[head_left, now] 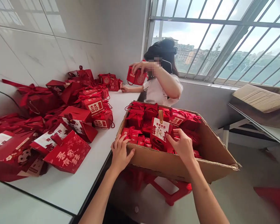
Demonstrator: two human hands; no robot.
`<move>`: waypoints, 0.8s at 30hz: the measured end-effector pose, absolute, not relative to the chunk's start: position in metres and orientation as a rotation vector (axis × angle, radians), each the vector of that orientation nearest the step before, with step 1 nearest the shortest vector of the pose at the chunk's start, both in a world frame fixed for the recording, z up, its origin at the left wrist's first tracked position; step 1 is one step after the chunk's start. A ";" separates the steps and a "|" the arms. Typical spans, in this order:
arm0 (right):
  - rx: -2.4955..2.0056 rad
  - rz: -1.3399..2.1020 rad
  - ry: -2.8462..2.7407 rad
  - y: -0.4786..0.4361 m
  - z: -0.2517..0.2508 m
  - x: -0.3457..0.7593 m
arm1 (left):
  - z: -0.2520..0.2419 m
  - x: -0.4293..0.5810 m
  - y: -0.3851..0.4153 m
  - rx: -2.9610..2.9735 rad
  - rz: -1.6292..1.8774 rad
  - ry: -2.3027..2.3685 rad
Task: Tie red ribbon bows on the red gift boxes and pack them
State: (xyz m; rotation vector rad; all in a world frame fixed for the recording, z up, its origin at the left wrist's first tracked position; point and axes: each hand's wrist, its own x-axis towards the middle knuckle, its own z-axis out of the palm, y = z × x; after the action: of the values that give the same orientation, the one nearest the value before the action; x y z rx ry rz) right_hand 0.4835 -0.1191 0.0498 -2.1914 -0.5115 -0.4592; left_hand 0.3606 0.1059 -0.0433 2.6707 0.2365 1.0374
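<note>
A large cardboard box (207,146) full of small red gift boxes stands in front of me on a red stool (175,191). My left hand (119,154) reaches over the box's near rim, fingers curled around a small red gift box (130,133) with a ribbon bow. My right hand (182,145) is inside the box, fingers closed on a red gift box (161,132) with a white picture label and a tan handle loop.
A white table (100,155) at left carries a pile of red gift boxes and bags (67,124). Another person (162,77) behind the cardboard box holds up a red gift box (136,77). Flat cardboard (261,99) lies on a shelf at right, under the window.
</note>
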 end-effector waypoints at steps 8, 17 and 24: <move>-1.953 -0.698 -0.337 -0.146 0.036 0.461 | -0.041 0.359 0.107 2.670 1.045 0.200; -1.824 -0.853 -0.337 -0.153 0.057 0.470 | -0.042 0.358 0.106 2.644 1.001 0.233; -2.007 -0.668 -0.485 -0.156 0.058 0.499 | -0.040 0.357 0.109 2.649 1.033 0.194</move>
State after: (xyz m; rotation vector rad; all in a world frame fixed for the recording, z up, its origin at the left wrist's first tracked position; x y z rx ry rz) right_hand 0.4994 -0.1556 0.0576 -2.0067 -0.4849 -0.6678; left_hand 0.3569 0.1087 -0.0398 2.6487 0.1942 1.0326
